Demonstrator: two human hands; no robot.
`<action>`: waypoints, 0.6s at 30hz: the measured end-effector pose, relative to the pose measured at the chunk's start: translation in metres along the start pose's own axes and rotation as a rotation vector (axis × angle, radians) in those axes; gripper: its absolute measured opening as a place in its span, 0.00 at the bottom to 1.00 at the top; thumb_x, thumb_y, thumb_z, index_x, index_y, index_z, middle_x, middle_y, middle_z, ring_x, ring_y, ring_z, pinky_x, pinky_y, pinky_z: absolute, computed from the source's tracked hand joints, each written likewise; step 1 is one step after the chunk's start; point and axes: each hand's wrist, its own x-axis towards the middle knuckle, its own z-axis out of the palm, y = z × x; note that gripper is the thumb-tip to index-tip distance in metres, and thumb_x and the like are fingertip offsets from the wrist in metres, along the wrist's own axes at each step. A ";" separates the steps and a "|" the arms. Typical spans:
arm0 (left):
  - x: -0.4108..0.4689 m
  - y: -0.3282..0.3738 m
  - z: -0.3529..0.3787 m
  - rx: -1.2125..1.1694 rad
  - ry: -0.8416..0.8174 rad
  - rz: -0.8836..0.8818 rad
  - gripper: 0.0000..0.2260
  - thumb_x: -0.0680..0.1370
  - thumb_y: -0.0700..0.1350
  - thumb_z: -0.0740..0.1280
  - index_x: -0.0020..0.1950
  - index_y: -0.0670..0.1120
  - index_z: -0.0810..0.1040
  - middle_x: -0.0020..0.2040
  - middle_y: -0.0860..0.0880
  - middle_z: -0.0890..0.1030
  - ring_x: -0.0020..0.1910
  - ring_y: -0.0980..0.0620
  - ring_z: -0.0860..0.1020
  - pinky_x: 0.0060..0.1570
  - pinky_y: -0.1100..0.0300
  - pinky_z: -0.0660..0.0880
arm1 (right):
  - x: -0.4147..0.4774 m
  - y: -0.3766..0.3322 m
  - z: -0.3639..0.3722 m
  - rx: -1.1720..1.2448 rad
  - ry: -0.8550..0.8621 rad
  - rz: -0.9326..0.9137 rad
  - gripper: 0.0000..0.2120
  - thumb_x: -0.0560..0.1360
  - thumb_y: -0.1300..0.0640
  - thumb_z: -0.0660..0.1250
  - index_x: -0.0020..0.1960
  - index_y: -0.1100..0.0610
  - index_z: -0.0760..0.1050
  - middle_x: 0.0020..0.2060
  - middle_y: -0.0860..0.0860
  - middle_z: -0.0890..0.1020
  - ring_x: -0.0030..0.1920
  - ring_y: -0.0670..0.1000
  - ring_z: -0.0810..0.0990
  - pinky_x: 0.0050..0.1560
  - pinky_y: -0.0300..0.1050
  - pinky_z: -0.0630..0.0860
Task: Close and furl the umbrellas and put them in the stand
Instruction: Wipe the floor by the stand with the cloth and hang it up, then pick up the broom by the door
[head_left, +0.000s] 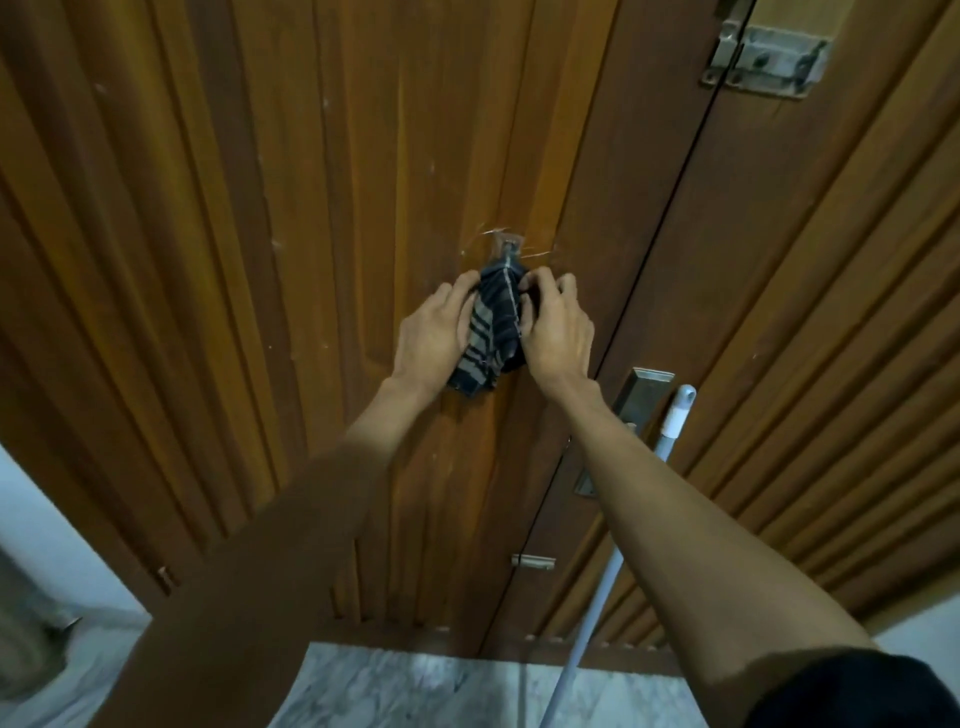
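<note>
A small clear hook (507, 245) stuck on the brown wooden door (322, 208) is carrying a folded striped umbrella (493, 327), which is hanging against the panel. Below, the grey marbled floor (415, 691) is bearing a white pole (613, 571) leaning against the door.

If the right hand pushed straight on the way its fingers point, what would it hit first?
Most likely the striped folded umbrella, which the right hand already touches beside the left hand. Just beyond that is the hook and the wooden door, though depth is hard to judge.
</note>
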 end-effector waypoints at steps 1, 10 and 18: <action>-0.004 0.003 0.005 -0.028 0.010 -0.024 0.17 0.84 0.51 0.51 0.70 0.49 0.67 0.51 0.47 0.79 0.46 0.48 0.80 0.39 0.50 0.78 | 0.000 0.001 0.001 0.004 0.006 0.000 0.06 0.81 0.54 0.58 0.57 0.53 0.70 0.46 0.52 0.70 0.34 0.56 0.76 0.33 0.47 0.71; -0.026 0.014 0.020 -0.061 0.058 -0.073 0.16 0.85 0.49 0.49 0.72 0.49 0.62 0.51 0.46 0.76 0.43 0.46 0.78 0.32 0.50 0.76 | -0.015 0.004 0.010 0.212 0.034 0.074 0.04 0.81 0.55 0.58 0.55 0.49 0.69 0.40 0.48 0.81 0.37 0.53 0.79 0.35 0.50 0.75; -0.107 0.004 0.035 -0.002 -0.226 -0.207 0.16 0.83 0.49 0.53 0.70 0.46 0.64 0.54 0.44 0.72 0.37 0.41 0.78 0.32 0.52 0.73 | -0.064 0.025 0.022 0.089 0.001 0.069 0.12 0.82 0.51 0.56 0.62 0.48 0.73 0.49 0.50 0.82 0.45 0.55 0.81 0.39 0.47 0.76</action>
